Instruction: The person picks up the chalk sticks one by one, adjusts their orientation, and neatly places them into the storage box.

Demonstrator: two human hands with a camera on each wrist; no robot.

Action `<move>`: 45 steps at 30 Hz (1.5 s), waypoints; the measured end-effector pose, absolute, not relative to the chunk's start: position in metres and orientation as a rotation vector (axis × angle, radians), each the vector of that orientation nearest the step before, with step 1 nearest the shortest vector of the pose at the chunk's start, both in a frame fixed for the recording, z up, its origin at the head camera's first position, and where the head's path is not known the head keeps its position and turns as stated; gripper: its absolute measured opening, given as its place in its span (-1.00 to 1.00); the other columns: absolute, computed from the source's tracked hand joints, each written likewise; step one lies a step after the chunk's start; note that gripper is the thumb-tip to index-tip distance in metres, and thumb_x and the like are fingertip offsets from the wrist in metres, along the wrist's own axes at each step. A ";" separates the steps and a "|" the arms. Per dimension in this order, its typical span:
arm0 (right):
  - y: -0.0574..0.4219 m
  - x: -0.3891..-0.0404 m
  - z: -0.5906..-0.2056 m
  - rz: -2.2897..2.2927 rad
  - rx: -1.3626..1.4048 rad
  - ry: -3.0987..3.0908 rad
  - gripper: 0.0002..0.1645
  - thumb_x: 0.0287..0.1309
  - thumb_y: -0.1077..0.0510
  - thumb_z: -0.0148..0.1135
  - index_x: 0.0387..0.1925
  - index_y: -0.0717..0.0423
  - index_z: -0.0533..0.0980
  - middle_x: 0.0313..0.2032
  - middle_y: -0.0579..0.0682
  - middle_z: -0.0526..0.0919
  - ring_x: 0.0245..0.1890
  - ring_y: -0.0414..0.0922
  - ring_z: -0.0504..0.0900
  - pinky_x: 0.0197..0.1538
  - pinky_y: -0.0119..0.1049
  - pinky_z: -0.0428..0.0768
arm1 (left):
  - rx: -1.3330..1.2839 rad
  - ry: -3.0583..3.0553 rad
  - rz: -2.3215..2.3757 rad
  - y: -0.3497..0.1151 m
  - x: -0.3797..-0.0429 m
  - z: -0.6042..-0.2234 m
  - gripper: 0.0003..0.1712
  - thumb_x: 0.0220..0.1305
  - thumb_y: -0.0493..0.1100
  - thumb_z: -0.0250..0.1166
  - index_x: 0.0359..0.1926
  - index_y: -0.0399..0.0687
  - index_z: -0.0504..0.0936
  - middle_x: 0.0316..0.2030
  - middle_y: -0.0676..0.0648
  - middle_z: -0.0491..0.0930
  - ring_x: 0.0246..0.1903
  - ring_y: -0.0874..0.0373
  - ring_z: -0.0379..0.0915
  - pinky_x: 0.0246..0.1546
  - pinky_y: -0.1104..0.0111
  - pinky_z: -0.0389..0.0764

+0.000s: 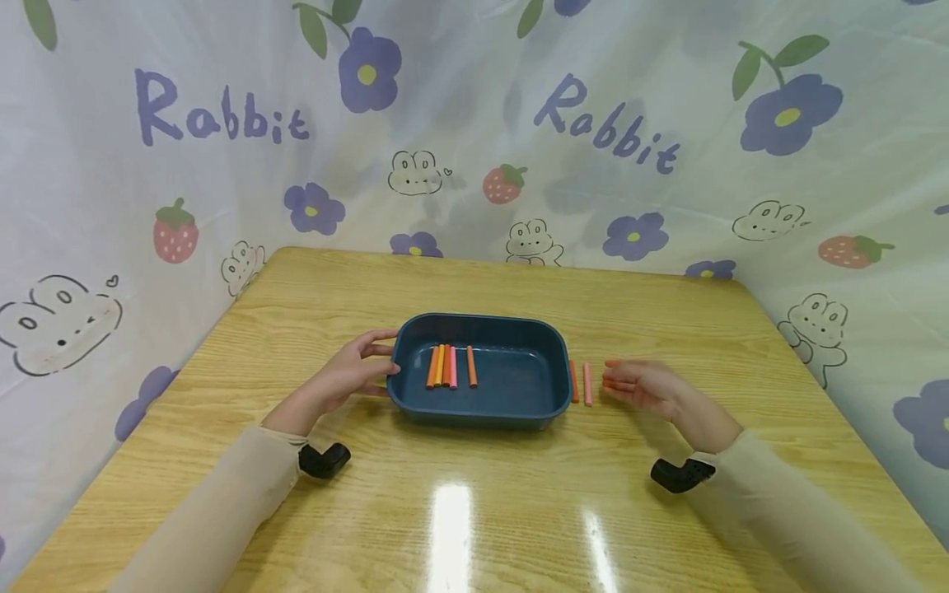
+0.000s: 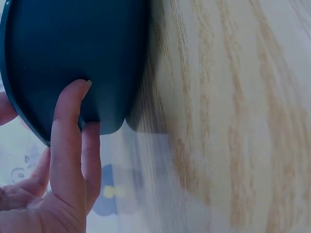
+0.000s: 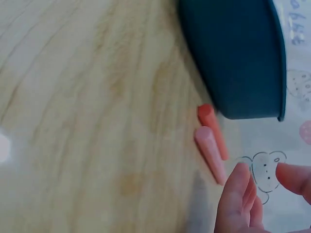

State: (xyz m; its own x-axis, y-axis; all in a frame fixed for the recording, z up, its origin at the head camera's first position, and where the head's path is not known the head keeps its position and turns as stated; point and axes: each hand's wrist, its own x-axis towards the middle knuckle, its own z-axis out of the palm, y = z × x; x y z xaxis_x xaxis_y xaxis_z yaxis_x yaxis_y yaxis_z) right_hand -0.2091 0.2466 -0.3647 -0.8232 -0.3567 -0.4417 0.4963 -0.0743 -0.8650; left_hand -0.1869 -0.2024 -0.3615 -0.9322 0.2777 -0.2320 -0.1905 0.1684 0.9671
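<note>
A dark blue rectangular tub (image 1: 482,418) stands on the table with several crayon-like sticks (image 1: 442,367) side by side in it, orange, yellow and pink. One orange stick (image 1: 472,367) lies apart from that group. My left hand (image 1: 348,371) grips the tub's left end, thumb over the rim and fingers against the outer wall (image 2: 112,58). My right hand (image 1: 652,391) is right of the tub, thumb and fingers apart with nothing between them in the right wrist view. Between it and the tub lie a pink stick (image 3: 210,151) and a red-orange stick (image 3: 213,127).
The wood-grain table (image 1: 356,511) extends around the tub on all sides. A white curtain (image 1: 460,66) printed with rabbits, flowers and strawberries hangs behind and at both sides. A black wrist device (image 1: 324,460) sits on each cuff.
</note>
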 end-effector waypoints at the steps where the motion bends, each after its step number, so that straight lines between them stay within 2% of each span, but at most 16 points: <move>1: 0.247 -0.209 -0.367 -1.951 0.158 1.648 -0.31 0.31 0.38 -0.13 0.33 0.55 -0.17 -0.04 0.18 0.40 -0.15 -0.17 0.54 0.07 -0.30 0.49 | 0.084 2.096 1.818 -0.203 -0.187 -0.361 -0.26 0.26 -0.34 0.13 0.40 -0.18 0.04 0.24 -0.42 0.12 -0.13 -0.02 0.50 -0.24 0.09 0.62; 12: 0.239 -0.212 -0.378 -1.827 0.074 1.908 -0.34 0.28 0.38 -0.03 0.25 0.67 -0.05 -0.09 0.14 0.50 -0.20 -0.22 0.58 0.05 -0.25 0.51 | 0.085 2.104 1.809 -0.203 -0.187 -0.361 -0.28 0.27 -0.34 0.12 0.40 -0.18 0.04 0.24 -0.41 0.12 -0.12 -0.05 0.50 -0.24 0.10 0.62; 15: 0.235 -0.214 -0.379 -1.771 0.070 1.962 -0.33 0.26 0.36 0.01 0.25 0.67 -0.02 -0.05 0.24 0.51 -0.20 -0.20 0.59 0.02 -0.25 0.53 | 0.084 2.101 1.815 -0.202 -0.186 -0.360 -0.26 0.26 -0.34 0.13 0.40 -0.18 0.04 0.24 -0.42 0.12 -0.13 -0.04 0.50 -0.24 0.11 0.62; 19: 0.227 -0.215 -0.380 -1.696 0.057 2.046 -0.28 0.20 0.36 0.09 0.24 0.66 0.01 0.08 0.47 0.36 -0.21 -0.16 0.61 -0.02 -0.26 0.56 | 0.083 2.097 1.821 -0.202 -0.186 -0.360 -0.26 0.25 -0.34 0.14 0.40 -0.19 0.04 0.23 -0.42 0.12 -0.14 -0.02 0.51 -0.25 0.11 0.62; 21: 0.223 -0.216 -0.381 -1.662 0.063 2.094 -0.28 0.16 0.36 0.12 0.23 0.65 0.05 0.13 0.50 0.30 -0.23 -0.14 0.62 -0.04 -0.26 0.57 | 0.083 2.096 1.821 -0.202 -0.186 -0.360 -0.26 0.25 -0.34 0.13 0.40 -0.19 0.04 0.23 -0.42 0.13 -0.14 -0.02 0.51 -0.24 0.11 0.62; 24: 0.217 -0.217 -0.383 -1.590 0.075 2.187 -0.28 0.10 0.36 0.19 0.21 0.62 0.13 0.13 0.48 0.31 -0.24 -0.15 0.61 -0.09 -0.27 0.59 | 0.085 2.097 1.817 -0.202 -0.186 -0.360 -0.26 0.26 -0.34 0.13 0.40 -0.19 0.04 0.23 -0.42 0.13 -0.12 -0.02 0.50 -0.23 0.10 0.62; 26: 0.214 -0.219 -0.384 -1.524 0.091 2.268 -0.29 0.04 0.34 0.25 0.18 0.59 0.21 0.07 0.43 0.39 -0.27 -0.16 0.59 -0.14 -0.29 0.61 | 0.086 2.099 1.814 -0.203 -0.186 -0.361 -0.26 0.26 -0.33 0.13 0.40 -0.19 0.04 0.23 -0.42 0.13 -0.12 -0.03 0.50 -0.23 0.10 0.62; 30: 0.211 -0.220 -0.386 -1.409 0.102 2.369 -0.29 -0.05 0.33 0.34 0.13 0.55 0.29 -0.17 0.26 0.55 -0.39 -0.19 0.59 -0.25 -0.33 0.62 | 0.084 2.101 1.812 -0.203 -0.186 -0.361 -0.26 0.26 -0.33 0.14 0.40 -0.19 0.03 0.23 -0.41 0.13 -0.13 -0.02 0.50 -0.23 0.10 0.62; 33: 0.211 -0.221 -0.385 -1.418 0.106 2.339 -0.31 -0.04 0.37 0.33 0.12 0.56 0.27 -0.32 0.14 0.60 -0.47 -0.16 0.63 -0.29 -0.30 0.63 | 0.084 2.103 1.810 -0.203 -0.186 -0.361 -0.25 0.26 -0.33 0.14 0.40 -0.18 0.03 0.24 -0.41 0.13 -0.14 0.01 0.51 -0.24 0.10 0.62; 36: 0.211 -0.221 -0.384 -1.451 0.097 2.280 -0.33 0.00 0.41 0.28 0.13 0.58 0.23 -0.38 0.13 0.62 -0.48 -0.14 0.64 -0.29 -0.28 0.65 | 0.083 2.103 1.809 -0.203 -0.187 -0.361 -0.26 0.26 -0.33 0.14 0.40 -0.17 0.04 0.24 -0.41 0.13 -0.14 0.01 0.51 -0.24 0.10 0.62; 39: 0.212 -0.223 -0.382 -1.464 0.077 2.236 -0.33 0.02 0.41 0.24 0.14 0.58 0.21 -0.36 0.15 0.60 -0.49 -0.15 0.63 -0.29 -0.29 0.65 | 0.082 2.105 1.812 -0.204 -0.187 -0.362 -0.26 0.26 -0.34 0.13 0.40 -0.18 0.04 0.24 -0.41 0.13 -0.12 -0.04 0.50 -0.24 0.09 0.62; 45: 0.217 -0.224 -0.381 -1.547 0.091 2.095 -0.31 0.00 0.45 0.17 0.19 0.58 0.16 -0.18 0.21 0.51 -0.43 -0.15 0.60 -0.22 -0.26 0.63 | 0.096 2.100 1.817 -0.204 -0.186 -0.362 -0.26 0.26 -0.33 0.13 0.40 -0.19 0.03 0.24 -0.42 0.13 -0.11 -0.03 0.49 -0.23 0.09 0.62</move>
